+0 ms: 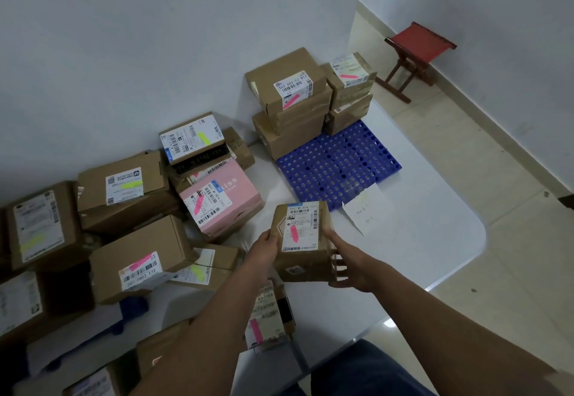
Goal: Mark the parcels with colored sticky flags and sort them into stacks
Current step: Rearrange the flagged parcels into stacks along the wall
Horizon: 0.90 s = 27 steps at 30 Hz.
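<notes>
The held parcel point(302, 240) is brown cardboard with a white label and a pink flag point(294, 233). The pallet point(338, 166) is blue, patterned with round holes. One box point(222, 198) is pale pink with a pink flag. Another parcel point(194, 138) carries a yellow-green flag point(203, 138). The stool point(416, 57) has a red seat on dark brown legs. The floor point(497, 240) is beige tile.
</notes>
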Each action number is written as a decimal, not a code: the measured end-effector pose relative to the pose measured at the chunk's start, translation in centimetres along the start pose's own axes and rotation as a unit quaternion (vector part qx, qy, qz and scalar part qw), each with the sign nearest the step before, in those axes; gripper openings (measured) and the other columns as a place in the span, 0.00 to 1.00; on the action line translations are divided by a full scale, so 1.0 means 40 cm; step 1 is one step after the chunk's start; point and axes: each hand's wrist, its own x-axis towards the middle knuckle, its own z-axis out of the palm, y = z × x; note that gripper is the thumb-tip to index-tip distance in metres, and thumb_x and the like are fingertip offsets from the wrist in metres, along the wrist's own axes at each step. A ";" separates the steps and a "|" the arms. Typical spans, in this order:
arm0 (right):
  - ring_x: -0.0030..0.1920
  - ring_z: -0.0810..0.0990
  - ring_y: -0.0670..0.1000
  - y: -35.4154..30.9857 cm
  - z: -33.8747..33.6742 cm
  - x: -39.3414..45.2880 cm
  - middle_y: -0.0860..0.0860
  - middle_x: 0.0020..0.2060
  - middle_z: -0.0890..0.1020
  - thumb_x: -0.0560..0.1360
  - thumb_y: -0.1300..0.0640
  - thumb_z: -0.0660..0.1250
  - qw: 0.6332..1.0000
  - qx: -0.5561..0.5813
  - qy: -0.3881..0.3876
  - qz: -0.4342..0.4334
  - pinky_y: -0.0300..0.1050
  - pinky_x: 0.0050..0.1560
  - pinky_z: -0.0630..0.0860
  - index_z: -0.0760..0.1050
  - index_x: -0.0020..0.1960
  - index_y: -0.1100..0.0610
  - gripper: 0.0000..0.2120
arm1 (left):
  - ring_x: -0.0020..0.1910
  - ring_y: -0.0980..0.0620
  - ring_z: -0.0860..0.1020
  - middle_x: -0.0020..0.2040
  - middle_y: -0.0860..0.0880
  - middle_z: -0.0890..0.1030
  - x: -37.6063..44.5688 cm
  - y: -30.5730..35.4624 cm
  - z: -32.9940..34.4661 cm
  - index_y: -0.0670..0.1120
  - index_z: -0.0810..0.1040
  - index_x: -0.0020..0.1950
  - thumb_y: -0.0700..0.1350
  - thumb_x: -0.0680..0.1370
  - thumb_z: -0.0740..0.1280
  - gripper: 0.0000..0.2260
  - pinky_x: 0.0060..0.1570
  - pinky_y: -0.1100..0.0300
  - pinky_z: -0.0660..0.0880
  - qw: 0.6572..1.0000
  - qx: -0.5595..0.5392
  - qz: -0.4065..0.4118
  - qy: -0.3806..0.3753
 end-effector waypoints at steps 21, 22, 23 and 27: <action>0.57 0.78 0.55 -0.272 -0.160 0.045 0.53 0.63 0.74 0.71 0.33 0.67 0.898 0.349 0.163 -0.213 0.57 0.51 0.82 0.65 0.72 0.48 0.35 | 0.55 0.50 0.78 0.63 0.48 0.74 0.044 0.290 -0.013 0.46 0.73 0.67 0.52 0.84 0.57 0.17 0.56 0.57 0.73 0.994 0.002 0.102 -0.026; 0.57 0.77 0.55 -0.293 -0.171 0.061 0.53 0.64 0.73 0.70 0.31 0.67 0.895 0.354 0.171 -0.210 0.58 0.51 0.82 0.62 0.74 0.48 0.39 | 0.55 0.50 0.78 0.63 0.48 0.75 0.056 0.300 -0.011 0.46 0.74 0.67 0.52 0.84 0.57 0.16 0.55 0.58 0.72 0.995 0.009 0.099 -0.031; 0.58 0.77 0.55 -0.312 -0.179 0.078 0.52 0.65 0.72 0.68 0.30 0.68 0.892 0.361 0.178 -0.204 0.58 0.51 0.82 0.60 0.75 0.48 0.42 | 0.54 0.50 0.78 0.62 0.48 0.75 0.065 0.308 -0.009 0.46 0.74 0.66 0.52 0.84 0.57 0.16 0.54 0.58 0.72 0.995 0.017 0.095 -0.034; 0.58 0.78 0.55 -0.385 -0.205 0.142 0.50 0.65 0.73 0.65 0.30 0.71 0.882 0.388 0.167 -0.208 0.58 0.48 0.83 0.60 0.75 0.47 0.45 | 0.51 0.51 0.79 0.62 0.47 0.77 0.112 0.332 0.002 0.47 0.76 0.64 0.53 0.84 0.58 0.15 0.51 0.58 0.72 0.996 0.021 0.080 -0.034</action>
